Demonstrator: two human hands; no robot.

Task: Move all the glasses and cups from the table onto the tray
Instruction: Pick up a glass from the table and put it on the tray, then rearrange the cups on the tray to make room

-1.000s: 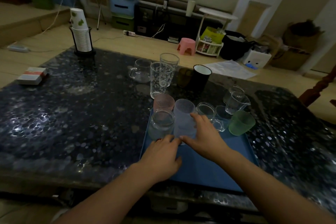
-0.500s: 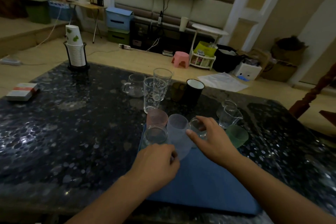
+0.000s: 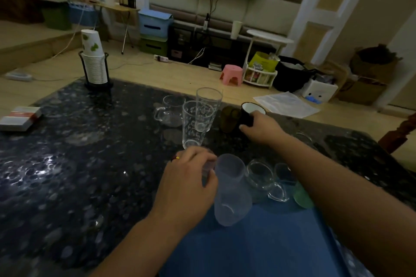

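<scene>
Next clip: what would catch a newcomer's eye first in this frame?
The right hand stretched to the table's far side, gripping the black mug. Nearer, the left hand is at the cups beside a frosted tumbler on the blue tray. Two tall clear glasses stand mid-table.

A black mug [image 3: 247,114] beyond the blue tray [image 3: 270,238] is gripped by the right hand [image 3: 262,128]; the left hand [image 3: 189,186] is rested at the tray's far-left corner beside a frosted cup [image 3: 231,189].
</scene>
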